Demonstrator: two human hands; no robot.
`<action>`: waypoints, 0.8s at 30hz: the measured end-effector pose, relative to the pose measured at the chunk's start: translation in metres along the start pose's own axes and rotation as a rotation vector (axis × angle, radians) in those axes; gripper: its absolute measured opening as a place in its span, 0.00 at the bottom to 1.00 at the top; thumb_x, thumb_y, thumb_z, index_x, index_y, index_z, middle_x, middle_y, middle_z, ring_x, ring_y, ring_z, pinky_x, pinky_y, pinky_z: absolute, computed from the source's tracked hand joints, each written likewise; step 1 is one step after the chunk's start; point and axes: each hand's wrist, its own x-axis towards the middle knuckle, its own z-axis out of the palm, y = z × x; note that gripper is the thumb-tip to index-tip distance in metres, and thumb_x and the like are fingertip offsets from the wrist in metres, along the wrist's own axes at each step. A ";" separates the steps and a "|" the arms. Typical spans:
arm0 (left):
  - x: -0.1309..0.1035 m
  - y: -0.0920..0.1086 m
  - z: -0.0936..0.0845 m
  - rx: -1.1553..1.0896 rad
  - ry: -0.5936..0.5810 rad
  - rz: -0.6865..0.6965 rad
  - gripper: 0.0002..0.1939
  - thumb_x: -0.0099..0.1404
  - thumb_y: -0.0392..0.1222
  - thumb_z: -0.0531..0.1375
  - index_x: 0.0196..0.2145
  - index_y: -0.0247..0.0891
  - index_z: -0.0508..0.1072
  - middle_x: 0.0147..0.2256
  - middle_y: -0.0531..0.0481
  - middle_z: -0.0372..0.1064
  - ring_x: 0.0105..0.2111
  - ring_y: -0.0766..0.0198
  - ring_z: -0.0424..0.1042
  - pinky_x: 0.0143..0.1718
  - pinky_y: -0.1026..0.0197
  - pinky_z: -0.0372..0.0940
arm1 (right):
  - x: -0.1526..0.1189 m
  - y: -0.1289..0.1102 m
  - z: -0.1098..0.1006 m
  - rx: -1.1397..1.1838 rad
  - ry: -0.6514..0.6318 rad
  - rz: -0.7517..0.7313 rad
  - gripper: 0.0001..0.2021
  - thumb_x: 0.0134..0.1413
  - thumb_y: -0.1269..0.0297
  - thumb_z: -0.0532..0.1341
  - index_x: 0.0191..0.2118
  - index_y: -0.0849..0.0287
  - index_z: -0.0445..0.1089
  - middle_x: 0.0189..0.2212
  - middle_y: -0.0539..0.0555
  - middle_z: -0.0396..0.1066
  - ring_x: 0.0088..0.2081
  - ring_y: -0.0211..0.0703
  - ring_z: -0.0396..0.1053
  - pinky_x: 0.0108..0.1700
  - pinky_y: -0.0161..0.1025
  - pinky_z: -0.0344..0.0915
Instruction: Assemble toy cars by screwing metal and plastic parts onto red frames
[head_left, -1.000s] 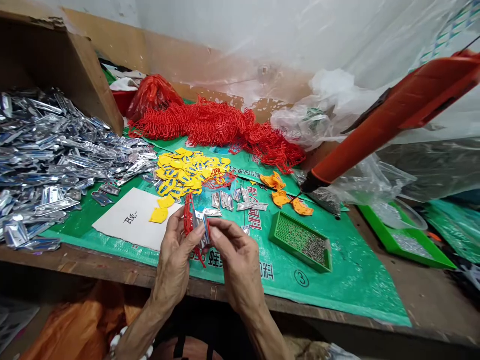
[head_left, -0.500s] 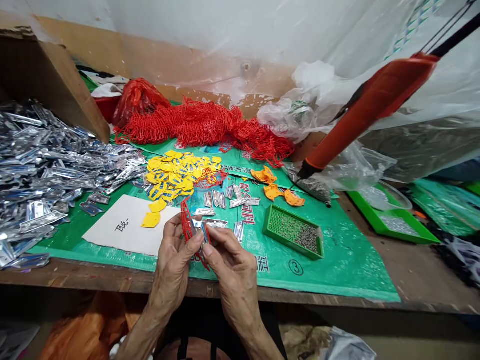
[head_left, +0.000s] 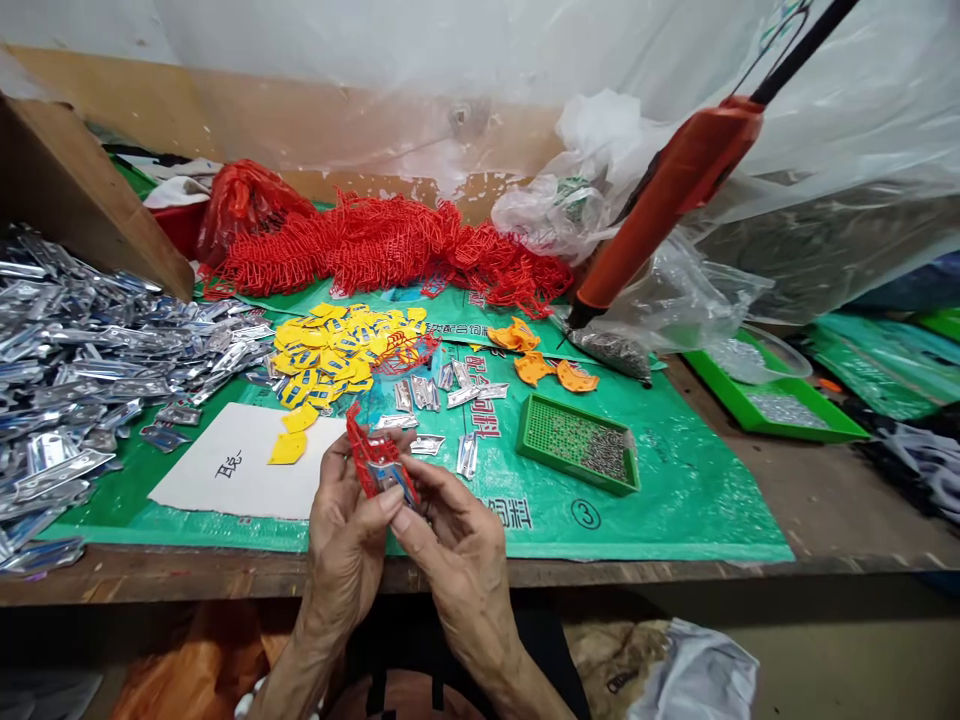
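My left hand (head_left: pixel 339 545) is closed around a red plastic frame (head_left: pixel 361 452) with open slots, held tilted above the table's front edge. A shiny silver-and-blue metal plate (head_left: pixel 389 476) lies against the frame's lower part. My right hand (head_left: pixel 463 560) pinches the lower right end of the two pieces, its thumb close to the left thumb. Fingers cover part of both pieces, so I cannot tell if the plate is seated. Just beyond the hands, several loose metal plates (head_left: pixel 466 455) lie on the green sheet (head_left: pixel 645 525).
Yellow pieces (head_left: pixel 330 350) and red lattice parts (head_left: pixel 390 245) are heaped behind. A large pile of metal plates (head_left: pixel 67 370) fills the left. An orange-red electric screwdriver (head_left: pixel 660 205) hangs at right above orange pieces (head_left: pixel 535 368) and a green tray of screws (head_left: pixel 559 480).
The metal plate, edge-on between my hands before, now shows its face against the red frame. My hands have turned the pieces and drawn closer together. The whole view has shifted slightly.
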 end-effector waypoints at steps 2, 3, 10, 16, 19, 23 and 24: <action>0.000 0.001 0.000 0.006 -0.021 -0.004 0.26 0.51 0.37 0.66 0.49 0.44 0.68 0.48 0.45 0.74 0.51 0.49 0.71 0.51 0.50 0.65 | 0.002 -0.004 -0.003 -0.060 -0.029 -0.004 0.10 0.55 0.65 0.63 0.44 0.55 0.73 0.38 0.53 0.73 0.40 0.42 0.71 0.45 0.40 0.68; -0.001 0.002 0.001 0.014 -0.035 -0.009 0.26 0.52 0.37 0.65 0.49 0.44 0.68 0.49 0.45 0.73 0.51 0.49 0.71 0.50 0.50 0.66 | 0.003 -0.006 -0.006 -0.111 -0.044 -0.044 0.08 0.56 0.65 0.63 0.43 0.55 0.73 0.37 0.52 0.73 0.39 0.41 0.70 0.43 0.39 0.68; -0.007 0.009 -0.002 0.167 -0.117 -0.071 0.25 0.52 0.36 0.69 0.49 0.44 0.71 0.47 0.47 0.74 0.47 0.54 0.73 0.47 0.57 0.67 | 0.015 -0.015 -0.037 -0.736 -0.042 -0.713 0.15 0.57 0.79 0.58 0.48 0.57 0.70 0.37 0.56 0.74 0.39 0.42 0.69 0.42 0.40 0.67; -0.012 0.005 0.005 0.123 -0.138 -0.192 0.11 0.55 0.39 0.69 0.38 0.39 0.77 0.39 0.47 0.78 0.42 0.58 0.75 0.46 0.61 0.67 | 0.013 -0.004 -0.048 -1.227 0.075 -1.110 0.13 0.64 0.72 0.51 0.45 0.65 0.73 0.38 0.57 0.77 0.40 0.42 0.70 0.45 0.43 0.60; -0.009 0.000 0.010 0.112 -0.093 -0.204 0.06 0.58 0.38 0.66 0.35 0.37 0.78 0.35 0.48 0.78 0.39 0.62 0.75 0.44 0.65 0.67 | 0.008 0.003 -0.049 -1.273 0.123 -1.106 0.13 0.64 0.72 0.52 0.43 0.64 0.74 0.38 0.54 0.78 0.40 0.39 0.71 0.47 0.42 0.58; -0.007 -0.006 0.010 0.079 -0.066 -0.218 0.03 0.58 0.37 0.66 0.32 0.35 0.79 0.30 0.50 0.78 0.32 0.67 0.75 0.39 0.69 0.69 | 0.004 0.009 -0.053 -1.299 0.163 -1.052 0.11 0.62 0.72 0.56 0.45 0.62 0.74 0.37 0.51 0.79 0.41 0.38 0.72 0.52 0.42 0.56; -0.007 -0.007 0.009 0.073 -0.056 -0.230 0.03 0.58 0.37 0.66 0.31 0.35 0.79 0.29 0.51 0.77 0.31 0.68 0.75 0.38 0.69 0.69 | 0.003 0.010 -0.055 -1.308 0.147 -1.033 0.11 0.61 0.73 0.57 0.46 0.62 0.73 0.38 0.51 0.79 0.42 0.38 0.71 0.53 0.42 0.56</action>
